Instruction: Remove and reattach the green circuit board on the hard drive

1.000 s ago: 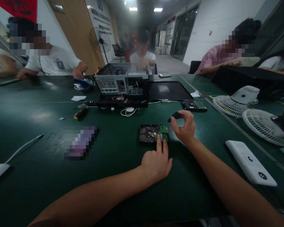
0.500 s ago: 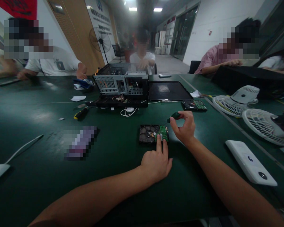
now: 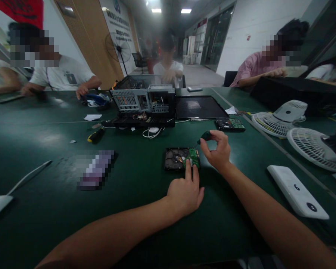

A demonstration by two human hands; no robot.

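Observation:
A hard drive (image 3: 177, 158) lies underside up on the green table, with a small green circuit board (image 3: 193, 159) at its right end. My left hand (image 3: 185, 191) rests on the table in front of it, index and middle fingers stretched out and pressing the drive's near right edge. My right hand (image 3: 218, 149) hovers just right of the drive, fingers pinched on a dark-handled screwdriver (image 3: 205, 136) whose tip points down toward the circuit board.
An opened computer case (image 3: 144, 100) and its black side panel (image 3: 199, 107) stand behind the drive. A second drive (image 3: 230, 124) lies at right, near two white fans (image 3: 280, 120) and a white box (image 3: 296, 191). A yellow-black screwdriver (image 3: 95, 134) lies left. Other people sit around the table.
My right hand has turned the screwdriver handle slightly between its fingers, staying over the drive's right end. My left hand has not moved. A person's hand at far left shifted leftward.

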